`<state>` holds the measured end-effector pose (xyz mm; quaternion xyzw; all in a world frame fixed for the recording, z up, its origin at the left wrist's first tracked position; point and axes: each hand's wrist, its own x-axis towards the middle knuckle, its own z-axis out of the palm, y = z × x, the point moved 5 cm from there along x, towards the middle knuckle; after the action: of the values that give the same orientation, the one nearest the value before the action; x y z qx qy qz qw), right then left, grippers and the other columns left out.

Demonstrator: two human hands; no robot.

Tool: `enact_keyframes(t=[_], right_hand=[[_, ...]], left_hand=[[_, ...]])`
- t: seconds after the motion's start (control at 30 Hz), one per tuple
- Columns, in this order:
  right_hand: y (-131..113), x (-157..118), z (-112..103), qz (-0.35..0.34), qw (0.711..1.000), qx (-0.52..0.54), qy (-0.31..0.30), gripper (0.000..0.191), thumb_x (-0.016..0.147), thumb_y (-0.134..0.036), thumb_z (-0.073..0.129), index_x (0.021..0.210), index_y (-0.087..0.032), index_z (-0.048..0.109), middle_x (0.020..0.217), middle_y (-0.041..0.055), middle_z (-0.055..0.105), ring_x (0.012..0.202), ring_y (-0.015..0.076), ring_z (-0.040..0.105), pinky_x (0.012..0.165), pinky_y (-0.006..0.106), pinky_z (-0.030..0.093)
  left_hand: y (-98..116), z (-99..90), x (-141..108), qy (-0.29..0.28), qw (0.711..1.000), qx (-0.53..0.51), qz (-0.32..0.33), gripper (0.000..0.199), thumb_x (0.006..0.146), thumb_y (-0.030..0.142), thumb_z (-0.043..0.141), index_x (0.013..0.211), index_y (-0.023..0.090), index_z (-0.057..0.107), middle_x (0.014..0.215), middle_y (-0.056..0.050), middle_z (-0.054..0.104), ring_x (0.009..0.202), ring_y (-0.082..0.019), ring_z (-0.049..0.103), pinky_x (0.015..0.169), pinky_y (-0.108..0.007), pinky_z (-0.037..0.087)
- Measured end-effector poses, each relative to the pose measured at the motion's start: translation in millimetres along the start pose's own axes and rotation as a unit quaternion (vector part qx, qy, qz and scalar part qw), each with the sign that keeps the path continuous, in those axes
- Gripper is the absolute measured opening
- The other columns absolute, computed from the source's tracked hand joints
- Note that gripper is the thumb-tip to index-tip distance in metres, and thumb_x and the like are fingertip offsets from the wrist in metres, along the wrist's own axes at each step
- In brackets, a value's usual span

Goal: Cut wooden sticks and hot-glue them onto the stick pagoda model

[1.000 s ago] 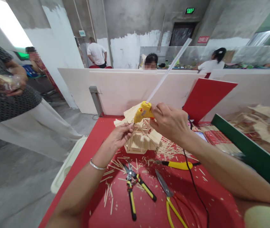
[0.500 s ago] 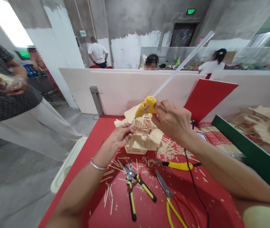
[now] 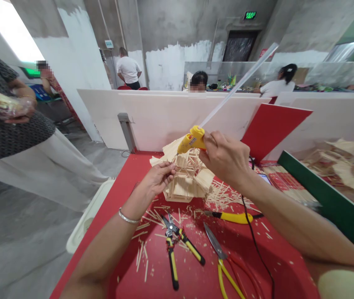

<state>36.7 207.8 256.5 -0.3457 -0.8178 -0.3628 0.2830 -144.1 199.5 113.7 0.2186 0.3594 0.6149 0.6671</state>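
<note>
A yellow hot glue gun [image 3: 192, 140] with a long clear glue stick [image 3: 240, 85] rising from its back is gripped in my right hand [image 3: 226, 158]. Its nozzle points down at a model built of thin wooden sticks [image 3: 184, 187], which stands on the red table [image 3: 127, 265]. At the model's left side, my left hand [image 3: 161, 178] has thumb and fingertips pinched together. Whatever lies in that pinch is too small to make out. Loose wooden sticks [image 3: 226, 194] are heaped to the right of the model.
Nearer me lie yellow-black pruning shears [image 3: 172, 232], long-bladed scissors [image 3: 217, 245] and a yellow-handled tool [image 3: 234, 217]. A black cord [image 3: 254, 243] crosses the table's right side. White boards [image 3: 164, 120] stand behind. At left, a person [image 3: 11, 108] holds a plastic-wrapped item.
Both my hands, the glue gun and the model look almost unmoved. The glue stick's top end has dipped slightly. The person at left has shifted their hands a little.
</note>
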Motion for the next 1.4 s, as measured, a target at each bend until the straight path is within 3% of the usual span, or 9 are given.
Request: enact_keyframes(t=[0.23,0.63,0.93,1.4], right_hand=[[0.0,0.1,0.2,-0.005,1.0,0.003,-0.011,0.027,0.092,-0.022,0.042,0.115,-0.014,0.055,0.098,0.0068,0.063,0.076,0.0153,0.053,0.054,0.032,0.021],[1.1,0.4,-3.8,-0.009,1.0,-0.016,0.025,0.024,0.093,-0.023,0.043,0.11,-0.015,0.057,0.092,0.0036,0.063,0.072,0.0134,0.052,0.053,0.031,0.021],[2.1,0.6,2.1,0.002,1.0,-0.002,-0.014,0.029,0.092,-0.02,0.04,0.117,-0.015,0.054,0.1,0.0077,0.062,0.076,0.0152,0.051,0.054,0.032,0.019],[1.6,-2.6,2.8,-0.007,1.0,-0.021,-0.008,0.029,0.093,-0.021,0.04,0.117,-0.015,0.054,0.099,0.0068,0.063,0.074,0.0149,0.049,0.056,0.032,0.019]], left_hand=[[-0.2,-1.1,1.3,0.004,1.0,0.001,0.001,0.011,0.081,0.004,0.068,0.082,0.01,0.059,0.063,0.0,0.059,0.051,-0.005,0.058,0.045,-0.01,0.047],[-0.9,-1.3,1.4,0.01,1.0,-0.015,0.008,0.015,0.079,0.001,0.068,0.078,0.012,0.058,0.065,-0.001,0.061,0.052,-0.006,0.059,0.045,-0.01,0.048],[-1.3,-0.9,1.3,-0.002,1.0,-0.027,0.004,0.014,0.078,-0.001,0.067,0.081,0.01,0.059,0.069,-0.002,0.062,0.054,-0.005,0.06,0.046,-0.01,0.049],[-0.9,2.2,1.4,-0.022,0.999,-0.03,0.006,0.011,0.078,0.004,0.07,0.079,0.009,0.061,0.067,-0.001,0.06,0.054,-0.004,0.059,0.046,-0.01,0.049]])
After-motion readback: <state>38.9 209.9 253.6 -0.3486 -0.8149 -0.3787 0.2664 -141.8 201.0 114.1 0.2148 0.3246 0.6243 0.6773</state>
